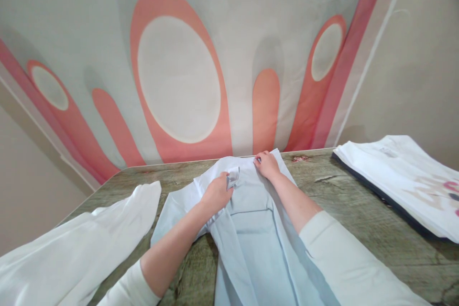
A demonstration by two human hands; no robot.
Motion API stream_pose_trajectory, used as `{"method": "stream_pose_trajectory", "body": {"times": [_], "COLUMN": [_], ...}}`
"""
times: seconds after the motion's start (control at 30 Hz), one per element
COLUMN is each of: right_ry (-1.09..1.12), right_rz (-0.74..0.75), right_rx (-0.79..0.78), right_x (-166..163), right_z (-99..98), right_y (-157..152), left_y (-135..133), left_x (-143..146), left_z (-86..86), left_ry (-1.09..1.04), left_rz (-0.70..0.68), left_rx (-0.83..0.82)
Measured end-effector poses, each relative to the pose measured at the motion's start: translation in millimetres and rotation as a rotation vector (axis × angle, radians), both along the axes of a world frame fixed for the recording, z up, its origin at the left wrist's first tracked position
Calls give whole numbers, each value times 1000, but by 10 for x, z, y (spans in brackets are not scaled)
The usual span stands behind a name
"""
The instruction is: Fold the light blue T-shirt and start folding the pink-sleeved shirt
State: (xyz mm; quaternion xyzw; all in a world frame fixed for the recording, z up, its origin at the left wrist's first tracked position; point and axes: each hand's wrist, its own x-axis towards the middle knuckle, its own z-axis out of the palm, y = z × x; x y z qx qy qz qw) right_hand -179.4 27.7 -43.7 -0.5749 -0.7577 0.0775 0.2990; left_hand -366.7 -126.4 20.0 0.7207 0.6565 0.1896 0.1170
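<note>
Pale blue shirt [251, 239] is laid mid-table [315, 196], long axis near-far, collar end by far edge. Collar flap [234, 177] is pinched by left hand [217, 193]; cloth farther right is pinched by right hand [267, 165], placed slightly farther. Body is spread nearward from both.

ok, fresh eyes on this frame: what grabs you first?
The big coral-ringed white oval on the backdrop, upper center-left. Below it, mid-table, the pale blue shirt, left hand gripping a fold, right hand near its far edge. Then a folded, printed white T-shirt over a dark layer, far right.
</note>
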Motion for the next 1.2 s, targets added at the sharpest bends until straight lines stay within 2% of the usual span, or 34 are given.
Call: {"method": "stream_pose_trajectory", "body": {"times": [0.1, 0.27, 0.5, 0.73, 0.97, 1.2], "right_ry": [-6, -6, -7, -34, -88, -176], "right_rz": [4, 0, 0, -3, 0, 4], "right_rx": [1, -3, -6, -24, -48, -58], "right_x": [5, 8, 7, 3, 3, -42], "right_z": [3, 11, 28, 45, 96, 244], "right_y": [-1, -5, -35, -41, -76, -241], "left_y": [2, -102, -217, -284, -335, -242], "left_x": [-41, -134, -103, -12, 52, -68], "left_z": [61, 145, 197, 227, 267, 128], "left_ry": [-145, -612, -798, -725, -662, -555], "left_rz": [56, 136, 176, 101, 148, 133], "left_rx": [-19, -272, -410, -390, -453, -381]}}
